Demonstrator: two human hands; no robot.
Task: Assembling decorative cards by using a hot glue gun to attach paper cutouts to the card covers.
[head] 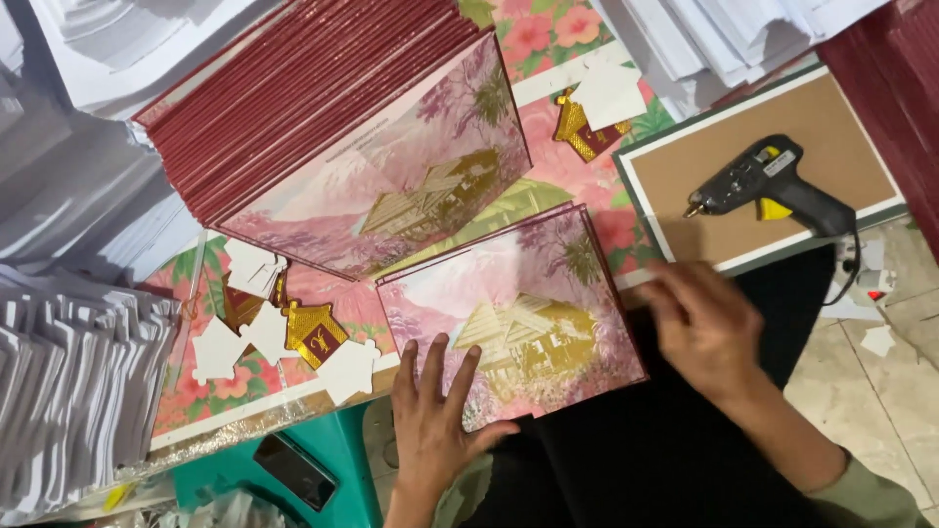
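Nearest the camera, the left hand lies flat with its fingers spread wide, pressing on the lower left corner of a pink card printed with a gold house. It grips nothing; it only holds the card down. The right hand is blurred at the card's right edge, its fingers loosely curled and touching or just beside that edge; I cannot tell whether they pinch anything.

The card rests partly on the person's dark lap and partly on the edge of the table, which is covered in a flowered cloth. It looks like stiff board: light, flat, with a smooth printed face that could slip under a palm. Its edges and corners look like the best places to take hold, with the gold print left untouched.

Left of it lie small house-shaped cutouts, some white, some gold and red, with a dark phone on a teal stool below them. Beyond, a long leaning stack of cards with red spines shows the same picture on its front. To the right, a black glue gun with a yellow trigger rests on a brown board. White paper piles fill the far left and top.
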